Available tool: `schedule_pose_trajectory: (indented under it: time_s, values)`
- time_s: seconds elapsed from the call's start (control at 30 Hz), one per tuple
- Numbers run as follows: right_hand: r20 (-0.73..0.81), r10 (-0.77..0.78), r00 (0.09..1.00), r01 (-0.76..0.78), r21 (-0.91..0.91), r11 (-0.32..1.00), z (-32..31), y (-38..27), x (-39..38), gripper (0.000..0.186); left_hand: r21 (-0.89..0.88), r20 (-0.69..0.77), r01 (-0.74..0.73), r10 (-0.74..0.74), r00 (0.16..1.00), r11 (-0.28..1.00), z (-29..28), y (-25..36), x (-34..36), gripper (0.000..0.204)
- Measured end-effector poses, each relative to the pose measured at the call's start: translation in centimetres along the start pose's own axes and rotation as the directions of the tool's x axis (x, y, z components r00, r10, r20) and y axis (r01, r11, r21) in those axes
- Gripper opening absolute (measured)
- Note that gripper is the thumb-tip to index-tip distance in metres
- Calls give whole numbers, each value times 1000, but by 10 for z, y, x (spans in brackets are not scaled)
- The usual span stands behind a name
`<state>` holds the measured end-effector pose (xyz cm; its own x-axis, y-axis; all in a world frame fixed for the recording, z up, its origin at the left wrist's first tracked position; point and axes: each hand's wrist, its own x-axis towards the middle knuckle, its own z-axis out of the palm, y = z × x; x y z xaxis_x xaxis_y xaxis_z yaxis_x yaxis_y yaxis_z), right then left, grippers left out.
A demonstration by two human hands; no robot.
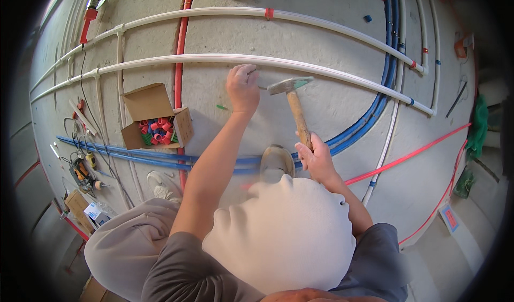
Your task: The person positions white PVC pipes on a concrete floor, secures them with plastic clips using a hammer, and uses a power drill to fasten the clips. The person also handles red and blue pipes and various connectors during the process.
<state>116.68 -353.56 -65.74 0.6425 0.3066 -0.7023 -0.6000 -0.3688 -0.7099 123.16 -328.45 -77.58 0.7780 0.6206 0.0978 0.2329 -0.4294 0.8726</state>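
In my right hand (317, 160) is a hammer (300, 117), gripped low on its wooden handle. Its worn metal head, with a greenish patch, is beside my left hand (243, 90), over the concrete floor. The fingers of that left hand are closed in a pinch, and a thin dark nail-like pin (262, 87) shows between them and the hammer head. Just beyond the knuckles runs a white pipe (225, 58) with a thin red stripe. A small green piece (221, 107) lies on the floor left of my left wrist.
An open cardboard box (184, 125) of red, blue and green fittings stands at left. Blue pipes (348, 136) curve across the floor, crossing near my shoe (277, 160). A red pipe (179, 82) runs away from me. Tools with cables, including an orange-black power tool (83, 173), lie far left.
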Motion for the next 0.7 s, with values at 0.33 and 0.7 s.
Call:
schedule_pose_trajectory:
  time_s: [0.33,0.7]
  values:
    - [-173,-273,946,170,-450,877,5,-6,19,34,149,-12,-370,376,926,917,14,-17,10,13]
    - [-55,-620,783,357,-776,520,16,-10,50,43,129,108,-489,478,872,863,6,-23,20,23]
